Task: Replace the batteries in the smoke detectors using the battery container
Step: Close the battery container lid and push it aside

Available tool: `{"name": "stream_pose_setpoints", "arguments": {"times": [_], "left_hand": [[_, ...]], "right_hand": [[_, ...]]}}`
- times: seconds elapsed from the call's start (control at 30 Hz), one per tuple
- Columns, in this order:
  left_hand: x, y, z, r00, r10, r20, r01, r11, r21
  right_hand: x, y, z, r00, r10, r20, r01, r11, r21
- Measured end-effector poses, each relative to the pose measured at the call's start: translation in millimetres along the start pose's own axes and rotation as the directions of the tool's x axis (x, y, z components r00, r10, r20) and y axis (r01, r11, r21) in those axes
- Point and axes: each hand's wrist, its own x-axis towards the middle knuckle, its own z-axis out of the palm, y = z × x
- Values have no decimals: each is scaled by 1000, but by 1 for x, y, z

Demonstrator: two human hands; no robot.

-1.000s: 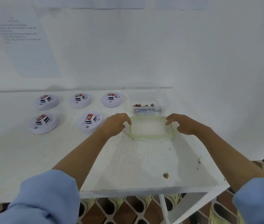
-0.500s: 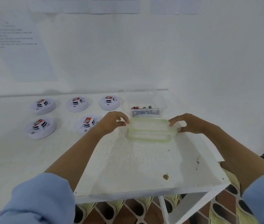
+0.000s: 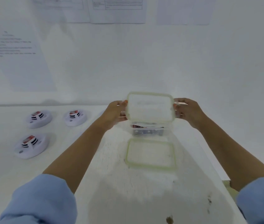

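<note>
Found clear battery container [image 3: 147, 131] standing uncovered on white tabletop [image 3: 128, 191], close to the far wall, with several batteries [image 3: 138, 126] lying along its bottom; exact count blurred beyond reading. Noted green-rimmed clear lid [image 3: 149, 107] raised just above the container, tilted to face the camera. Recorded left hand [image 3: 114, 113] with grip pinching the raised lid's left edge, and right hand [image 3: 187, 112] with grip pinching its right edge. Logged second green-rimmed lid [image 3: 150, 155] lying flat on tabletop just in front of the container. Counted three smoke detectors [image 3: 39, 118] in view well to the left, each white with a red-and-black patch on top.
</note>
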Motion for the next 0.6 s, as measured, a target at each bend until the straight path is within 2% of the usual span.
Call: {"name": "stream_pose_setpoints", "arguments": {"times": [0.07, 0.23, 0.33, 0.47, 0.6], "left_hand": [[16, 6, 2, 1000, -2, 3, 2, 1000, -22], [51, 5, 6, 975, -39, -219, 42, 999, 9], [75, -2, 6, 934, -102, -342, 87, 994, -59], [105, -16, 4, 903, -98, -417, 138, 988, 67], [124, -24, -1, 890, -142, -433, 216, 968, 127]], "right_hand": [[25, -2, 2, 999, 54, 4, -54, 998, 45], [78, -2, 1, 986, 165, 16, -165, 982, 91], [100, 1, 6, 969, 249, -7, -248, 967, 63], [127, 12, 13, 960, 278, -33, -278, 960, 25], [144, 21, 18, 947, 314, -62, -316, 948, -24]]}}
